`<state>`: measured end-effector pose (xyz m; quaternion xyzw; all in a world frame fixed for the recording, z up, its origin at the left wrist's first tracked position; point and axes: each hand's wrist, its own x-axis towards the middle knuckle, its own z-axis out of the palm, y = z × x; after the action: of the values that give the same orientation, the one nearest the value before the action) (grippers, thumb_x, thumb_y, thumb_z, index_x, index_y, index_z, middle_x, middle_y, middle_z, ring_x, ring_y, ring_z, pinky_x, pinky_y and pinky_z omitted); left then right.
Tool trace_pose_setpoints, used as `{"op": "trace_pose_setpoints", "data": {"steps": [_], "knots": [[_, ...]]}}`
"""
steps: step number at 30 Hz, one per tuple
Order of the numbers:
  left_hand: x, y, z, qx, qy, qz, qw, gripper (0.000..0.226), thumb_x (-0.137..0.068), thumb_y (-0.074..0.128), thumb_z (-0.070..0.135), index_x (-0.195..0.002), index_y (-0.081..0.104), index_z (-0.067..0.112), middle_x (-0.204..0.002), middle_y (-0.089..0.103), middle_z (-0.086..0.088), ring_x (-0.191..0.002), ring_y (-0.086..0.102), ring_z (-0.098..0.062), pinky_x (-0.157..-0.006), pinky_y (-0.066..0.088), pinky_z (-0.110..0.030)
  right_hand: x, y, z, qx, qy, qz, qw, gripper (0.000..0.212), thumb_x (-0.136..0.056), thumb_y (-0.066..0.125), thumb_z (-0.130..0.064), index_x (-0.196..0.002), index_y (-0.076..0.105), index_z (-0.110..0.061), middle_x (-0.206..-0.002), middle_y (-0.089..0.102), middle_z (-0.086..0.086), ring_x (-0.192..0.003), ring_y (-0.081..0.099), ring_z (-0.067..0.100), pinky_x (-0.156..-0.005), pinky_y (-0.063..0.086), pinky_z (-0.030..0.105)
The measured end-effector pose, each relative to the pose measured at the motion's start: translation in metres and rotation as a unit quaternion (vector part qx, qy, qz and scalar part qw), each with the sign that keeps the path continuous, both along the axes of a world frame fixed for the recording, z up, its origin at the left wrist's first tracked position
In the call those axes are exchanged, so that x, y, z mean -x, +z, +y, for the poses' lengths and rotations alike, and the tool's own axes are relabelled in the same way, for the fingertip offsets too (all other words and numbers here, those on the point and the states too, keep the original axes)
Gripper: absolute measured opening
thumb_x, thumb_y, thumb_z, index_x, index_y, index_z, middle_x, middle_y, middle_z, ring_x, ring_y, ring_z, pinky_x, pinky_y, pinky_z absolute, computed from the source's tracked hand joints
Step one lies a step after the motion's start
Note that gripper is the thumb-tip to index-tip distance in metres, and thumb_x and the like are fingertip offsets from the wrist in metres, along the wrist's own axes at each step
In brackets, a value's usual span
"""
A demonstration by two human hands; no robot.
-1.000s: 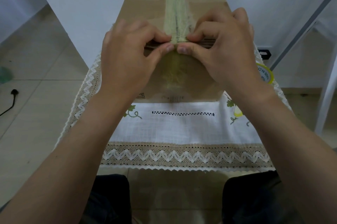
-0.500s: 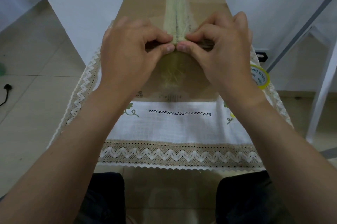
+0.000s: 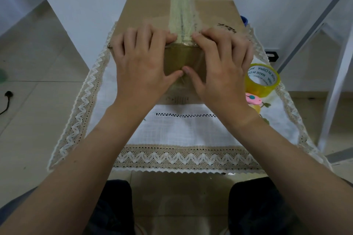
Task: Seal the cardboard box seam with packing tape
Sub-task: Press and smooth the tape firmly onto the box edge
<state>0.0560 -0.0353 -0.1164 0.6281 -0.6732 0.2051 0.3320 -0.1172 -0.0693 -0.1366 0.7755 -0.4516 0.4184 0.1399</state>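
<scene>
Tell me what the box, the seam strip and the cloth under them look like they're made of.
Box: brown cardboard, matte, scuffed. Seam strip: probably clear plastic tape, glossy, with a pale yellowish, streaky look. Cloth: coarse woven white fabric, likely cotton or linen, with beige zigzag lace edging.

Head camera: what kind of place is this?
Probably a home, not a warehouse: a lace-edged tablecloth covers the small table, the floor is tiled, and a plug lies there.
</scene>
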Motion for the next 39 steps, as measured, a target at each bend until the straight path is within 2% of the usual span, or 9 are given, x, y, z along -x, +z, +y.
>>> {"op": "trace_pose_setpoints", "data": {"steps": [6, 10, 15, 21, 28, 34, 39], "knots": [[-0.001, -0.007, 0.001, 0.01, -0.013, -0.016, 1.0, 0.083, -0.066, 0.083, 0.063, -0.131, 0.054, 0.022, -0.132, 0.059, -0.004, -0.117, 0.054, -0.034, -0.105, 0.032, -0.048, 0.008, 0.004, 0.003, -0.026, 0.016, 0.031, 0.999, 0.073, -0.082, 0.073, -0.047, -0.147, 0.054, -0.02, -0.148, 0.053, 0.004, -0.137, 0.044, 0.033, -0.122, 0.023, 0.054], [-0.003, -0.006, 0.001, 0.008, -0.031, 0.007, 0.999, 0.077, -0.068, 0.081, 0.057, -0.131, 0.057, 0.021, -0.135, 0.058, -0.002, -0.122, 0.053, -0.032, -0.108, 0.028, -0.046, 0.0, 0.008, 0.008, -0.043, 0.013, -0.022, 0.999, 0.065, -0.08, 0.072, -0.042, -0.139, 0.058, -0.02, -0.145, 0.053, 0.003, -0.138, 0.041, 0.03, -0.121, 0.022, 0.059], [-0.003, -0.01, 0.0, 0.025, -0.029, 0.007, 0.999, 0.068, -0.075, 0.078, 0.053, -0.132, 0.059, 0.02, -0.134, 0.06, -0.003, -0.121, 0.053, -0.033, -0.107, 0.031, -0.048, -0.017, 0.008, 0.011, -0.075, -0.015, -0.064, 0.995, 0.06, -0.076, 0.069, -0.037, -0.132, 0.058, -0.02, -0.142, 0.051, 0.003, -0.143, 0.039, 0.031, -0.127, 0.001, 0.058], [-0.002, -0.012, -0.002, 0.038, -0.022, 0.004, 0.999, 0.06, -0.082, 0.073, 0.052, -0.13, 0.06, 0.019, -0.132, 0.061, -0.005, -0.119, 0.053, -0.034, -0.106, 0.029, -0.048, -0.027, 0.011, 0.011, -0.069, -0.034, -0.097, 0.992, 0.055, -0.071, 0.068, -0.034, -0.123, 0.059, -0.02, -0.136, 0.053, 0.003, -0.139, 0.041, 0.031, -0.126, -0.001, 0.059], [-0.002, -0.011, -0.001, 0.041, -0.017, -0.006, 0.999, 0.062, -0.082, 0.074, 0.055, -0.131, 0.062, 0.018, -0.132, 0.061, -0.006, -0.12, 0.057, -0.035, -0.108, 0.033, -0.05, -0.024, 0.009, 0.009, -0.065, -0.025, -0.086, 0.994, 0.059, -0.07, 0.068, -0.032, -0.127, 0.058, -0.021, -0.138, 0.052, 0.003, -0.141, 0.039, 0.031, -0.124, -0.011, 0.049], [-0.004, -0.01, 0.001, 0.031, -0.024, -0.009, 0.999, 0.075, -0.074, 0.079, 0.06, -0.133, 0.059, 0.018, -0.134, 0.06, -0.006, -0.12, 0.056, -0.035, -0.108, 0.035, -0.052, -0.019, 0.007, 0.012, -0.065, -0.017, -0.065, 0.996, 0.067, -0.068, 0.067, -0.026, -0.134, 0.057, -0.022, -0.144, 0.05, 0.002, -0.148, 0.033, 0.029, -0.125, -0.01, 0.051], [-0.005, -0.008, 0.002, 0.024, -0.034, -0.003, 0.999, 0.079, -0.07, 0.08, 0.058, -0.134, 0.058, 0.017, -0.135, 0.059, -0.006, -0.121, 0.055, -0.035, -0.109, 0.033, -0.051, -0.016, 0.005, 0.013, -0.061, -0.018, -0.041, 0.997, 0.074, -0.067, 0.064, -0.024, -0.14, 0.054, -0.022, -0.149, 0.048, 0.002, -0.15, 0.03, 0.029, -0.127, 0.001, 0.061]]}}
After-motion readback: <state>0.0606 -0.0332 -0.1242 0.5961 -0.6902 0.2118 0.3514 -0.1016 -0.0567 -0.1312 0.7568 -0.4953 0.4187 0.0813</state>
